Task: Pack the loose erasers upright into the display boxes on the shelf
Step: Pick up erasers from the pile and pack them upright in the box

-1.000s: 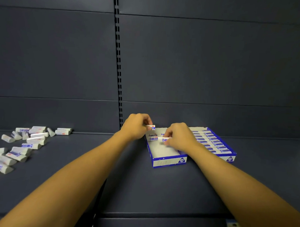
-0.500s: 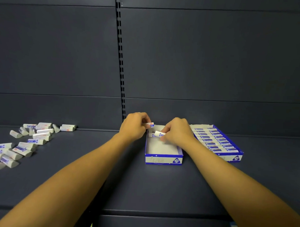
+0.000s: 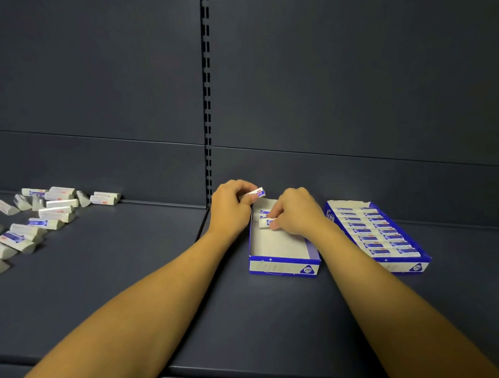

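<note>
The dark shelf (image 3: pixel 126 283) fills the lower frame. At right of centre the full box (image 3: pixel 382 238) lies with erasers in rows, long axes across it. The open box (image 3: pixel 282 265) at centre is mostly bare. Loose erasers (image 3: pixel 43 218) lie scattered at left, pointing many ways. The left hand (image 3: pixel 230 208), curled, pinches a white-and-blue eraser (image 3: pixel 257 194) pointing up-right. The right hand (image 3: pixel 295 213) pinches another eraser (image 3: pixel 265 222) lying crosswise at the box's far end.
</note>
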`<state>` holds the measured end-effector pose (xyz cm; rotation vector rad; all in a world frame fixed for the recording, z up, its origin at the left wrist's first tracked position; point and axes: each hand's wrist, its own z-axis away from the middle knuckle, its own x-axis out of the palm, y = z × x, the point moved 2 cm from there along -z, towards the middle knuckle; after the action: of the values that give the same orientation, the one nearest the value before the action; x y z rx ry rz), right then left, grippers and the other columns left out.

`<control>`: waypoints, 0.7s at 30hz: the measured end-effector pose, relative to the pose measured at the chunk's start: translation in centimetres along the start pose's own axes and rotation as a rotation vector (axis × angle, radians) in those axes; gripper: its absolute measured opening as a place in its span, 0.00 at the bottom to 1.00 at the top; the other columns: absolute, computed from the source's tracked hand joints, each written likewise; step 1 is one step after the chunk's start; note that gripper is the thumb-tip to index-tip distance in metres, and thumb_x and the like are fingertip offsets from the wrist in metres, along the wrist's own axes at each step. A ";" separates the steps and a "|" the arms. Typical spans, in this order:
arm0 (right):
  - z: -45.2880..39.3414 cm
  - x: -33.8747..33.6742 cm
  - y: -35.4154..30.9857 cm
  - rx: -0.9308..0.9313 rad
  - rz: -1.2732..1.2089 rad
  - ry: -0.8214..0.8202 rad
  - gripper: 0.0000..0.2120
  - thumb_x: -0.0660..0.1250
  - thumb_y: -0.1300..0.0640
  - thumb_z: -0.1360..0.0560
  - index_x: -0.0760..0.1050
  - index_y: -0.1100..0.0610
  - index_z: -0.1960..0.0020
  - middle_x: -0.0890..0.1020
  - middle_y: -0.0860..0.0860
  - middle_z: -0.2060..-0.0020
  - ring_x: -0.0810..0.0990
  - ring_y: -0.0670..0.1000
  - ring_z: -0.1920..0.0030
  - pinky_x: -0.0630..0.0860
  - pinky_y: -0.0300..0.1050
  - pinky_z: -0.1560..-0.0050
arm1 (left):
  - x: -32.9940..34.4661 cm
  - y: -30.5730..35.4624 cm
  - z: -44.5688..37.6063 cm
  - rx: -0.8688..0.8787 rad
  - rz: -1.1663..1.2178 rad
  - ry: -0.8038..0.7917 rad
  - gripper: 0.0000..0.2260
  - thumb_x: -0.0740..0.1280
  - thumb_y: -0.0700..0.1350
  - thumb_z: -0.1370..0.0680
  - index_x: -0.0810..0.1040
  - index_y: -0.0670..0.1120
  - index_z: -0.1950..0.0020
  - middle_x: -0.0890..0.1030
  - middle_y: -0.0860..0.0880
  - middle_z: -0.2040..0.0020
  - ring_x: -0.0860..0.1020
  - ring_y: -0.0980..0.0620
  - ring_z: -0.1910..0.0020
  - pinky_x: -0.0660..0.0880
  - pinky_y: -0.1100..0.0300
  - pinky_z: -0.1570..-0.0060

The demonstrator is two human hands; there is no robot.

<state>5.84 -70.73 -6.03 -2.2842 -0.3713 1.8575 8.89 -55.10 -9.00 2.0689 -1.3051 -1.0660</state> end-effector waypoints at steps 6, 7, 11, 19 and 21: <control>-0.1 0.7 -0.4 -0.057 -0.009 0.022 0.06 0.71 0.58 0.24 0.87 0.54 0.50 0.84 0.51 0.55 0.79 0.51 0.59 0.79 0.44 0.60 | 0.8 -0.4 0.2 0.063 -0.064 -0.043 0.06 0.71 0.40 0.23 0.84 0.50 0.51 0.82 0.56 0.53 0.75 0.54 0.50 0.71 0.64 0.51; -0.1 0.9 -0.4 -0.061 -0.017 0.024 0.07 0.70 0.59 0.24 0.87 0.53 0.51 0.84 0.50 0.56 0.79 0.51 0.59 0.81 0.45 0.58 | 0.9 -0.4 0.2 0.073 -0.069 -0.052 0.06 0.70 0.40 0.23 0.84 0.50 0.51 0.82 0.56 0.53 0.75 0.54 0.50 0.72 0.63 0.51; -0.1 1.2 -0.2 -0.087 -0.046 0.038 0.07 0.71 0.58 0.24 0.87 0.51 0.50 0.83 0.47 0.57 0.79 0.50 0.57 0.77 0.42 0.58 | 1.2 -0.5 0.1 0.088 -0.071 -0.058 0.07 0.70 0.39 0.23 0.84 0.50 0.51 0.82 0.56 0.53 0.76 0.53 0.50 0.73 0.61 0.50; -0.3 1.0 0.1 -0.081 -0.081 0.047 0.06 0.74 0.56 0.25 0.87 0.52 0.49 0.84 0.49 0.52 0.79 0.49 0.54 0.75 0.41 0.56 | 1.2 -0.5 0.0 0.079 -0.036 -0.066 0.07 0.71 0.39 0.23 0.84 0.50 0.51 0.82 0.56 0.53 0.76 0.53 0.50 0.73 0.62 0.49; -0.2 0.9 0.2 -0.071 -0.088 0.047 0.05 0.74 0.55 0.25 0.87 0.52 0.50 0.85 0.49 0.52 0.79 0.48 0.54 0.77 0.42 0.55 | 1.2 -0.5 0.0 0.069 -0.027 -0.070 0.07 0.71 0.39 0.23 0.84 0.50 0.50 0.82 0.56 0.53 0.77 0.53 0.49 0.73 0.60 0.48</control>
<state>6.27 -70.65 -6.91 -2.3119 -0.5302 1.7729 9.42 -55.94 -9.75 2.1227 -1.3696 -1.1291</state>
